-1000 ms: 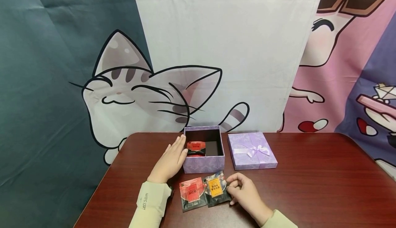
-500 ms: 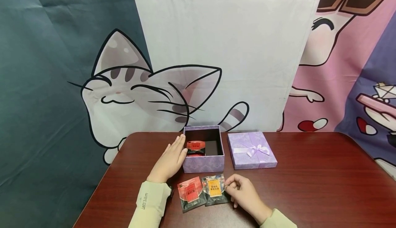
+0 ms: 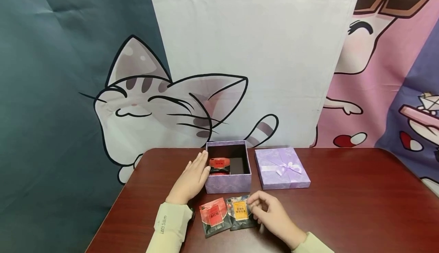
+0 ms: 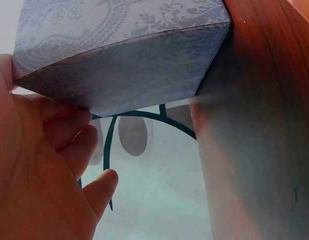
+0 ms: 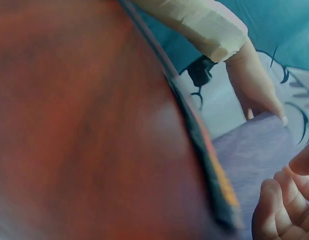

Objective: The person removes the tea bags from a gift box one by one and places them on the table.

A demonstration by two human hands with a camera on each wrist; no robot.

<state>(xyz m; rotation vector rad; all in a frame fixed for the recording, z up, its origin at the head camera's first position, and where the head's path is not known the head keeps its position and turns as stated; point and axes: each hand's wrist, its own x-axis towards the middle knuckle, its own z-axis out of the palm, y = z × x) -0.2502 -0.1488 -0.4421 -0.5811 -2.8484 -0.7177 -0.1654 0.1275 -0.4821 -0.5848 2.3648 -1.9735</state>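
My left hand (image 3: pixel 192 177) lies with straight fingers along the left side of the purple patterned box (image 3: pixel 228 184); in the left wrist view its fingertips are right at the box wall. Inside the open box, on the left, are red and black sachets (image 3: pixel 219 164). In front of it two sachets lie side by side on the table: a red one (image 3: pixel 215 216) and a dark one with a yellow label (image 3: pixel 241 210). My right hand (image 3: pixel 271 213), fingers loosely curled, overlaps the dark sachet's right edge in the head view; the right wrist view shows its fingertips apart from the sachets.
The purple box lid (image 3: pixel 282 169) with a ribbon bow lies right of the box, near the back edge of the reddish-brown table (image 3: pixel 350 207). A cartoon-printed cloth (image 3: pixel 274 55) hangs just behind the table.
The dark sachet has turned straighter and its top has come away from the box front. My right hand has come off its right edge, fingers now over the corner. My left hand stays put.
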